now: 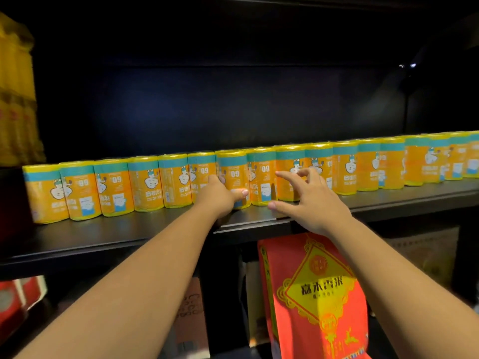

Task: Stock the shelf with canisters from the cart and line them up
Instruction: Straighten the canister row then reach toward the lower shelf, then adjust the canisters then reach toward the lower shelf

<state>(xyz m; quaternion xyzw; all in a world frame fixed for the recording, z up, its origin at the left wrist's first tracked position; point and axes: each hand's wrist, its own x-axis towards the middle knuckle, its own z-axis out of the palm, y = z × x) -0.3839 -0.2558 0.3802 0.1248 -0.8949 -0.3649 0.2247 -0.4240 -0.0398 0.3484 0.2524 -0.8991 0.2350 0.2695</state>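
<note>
A long row of orange canisters with teal bands stands along the black shelf point(129, 231), running from the far left canister point(44, 193) to the right edge. My left hand point(220, 195) grips one canister point(233, 177) in the middle of the row, thumb across its lower front and fingers round its left side. My right hand point(308, 200) hovers just in front of the neighbouring canisters point(285, 174), fingers spread and loosely bent, holding nothing. The cart is out of view.
A red and yellow package point(316, 294) stands on the lower level below my right arm. Yellow packs point(15, 94) are stacked at the upper left. Red boxes point(15, 299) sit at the lower left. Behind the row the shelf is dark and deep.
</note>
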